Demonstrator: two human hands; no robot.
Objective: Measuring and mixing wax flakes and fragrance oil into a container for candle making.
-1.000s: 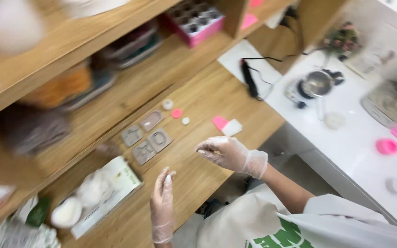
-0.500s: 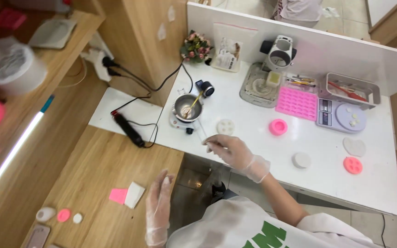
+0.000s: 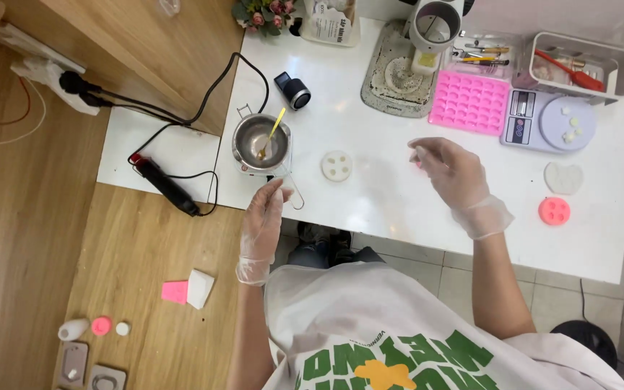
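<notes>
The small metal melting pot [image 3: 260,143] sits on the white bench [image 3: 370,202] near its left edge, with a yellow-handled spoon [image 3: 272,133] leaning inside it and a wire handle sticking out toward the near side. The left hand [image 3: 263,220], in a clear glove, is right at that wire handle with its fingers loosely curled, though I can't tell if it's actually gripping it or just touching. Just right of the pot there's a round white mold [image 3: 336,165] lying flat. The right hand [image 3: 451,170], also gloved, hovers over the bench further right with fingertips pinched narrow together, maybe on something tiny, too small to make out. Beyond it on the far side are a pink silicone mold tray [image 3: 469,102] and a small digital scale [image 3: 549,121] with a few white bits on top. A round pink mold [image 3: 554,211] is off to the right, near the bench edge.
</notes>
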